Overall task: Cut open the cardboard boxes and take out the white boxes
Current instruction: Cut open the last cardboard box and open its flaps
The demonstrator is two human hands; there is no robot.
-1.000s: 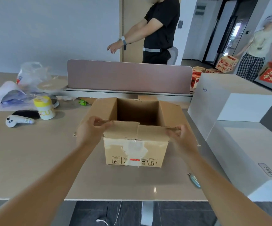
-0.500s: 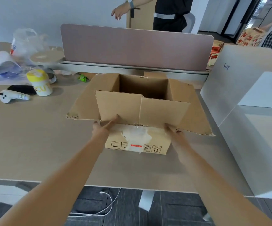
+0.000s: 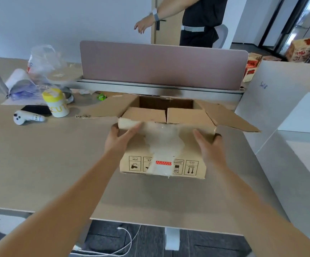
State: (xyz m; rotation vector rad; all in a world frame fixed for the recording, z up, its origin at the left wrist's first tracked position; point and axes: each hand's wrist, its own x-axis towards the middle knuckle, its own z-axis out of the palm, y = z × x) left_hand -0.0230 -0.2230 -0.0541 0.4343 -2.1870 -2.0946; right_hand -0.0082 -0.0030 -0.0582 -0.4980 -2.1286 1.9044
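An open brown cardboard box [image 3: 169, 145] stands on the beige desk [image 3: 48, 164], with torn white tape on its near face. Its side flaps are spread outward; the split near flap leans inward over the dark opening, and no contents show inside. My left hand [image 3: 120, 140] lies with straight fingers on the near face at the upper left corner, thumb round the left edge. My right hand [image 3: 207, 147] lies flat on the same face at the right, thumb round the right corner. Two large white boxes [image 3: 287, 108] stand beside the desk on the right.
Left on the desk are a yellow-lidded canister [image 3: 56, 102], a white controller [image 3: 27, 117], a black phone [image 3: 36, 110] and a plastic bag [image 3: 44, 60]. A pink divider [image 3: 161, 65] runs behind the box. A person [image 3: 197, 21] stands beyond it. Cables hang under the desk.
My hands let go of the near flap's top edge and moved down onto the box's near face. The near flap was lifted up, then folded inward. The view has tilted down and closer.
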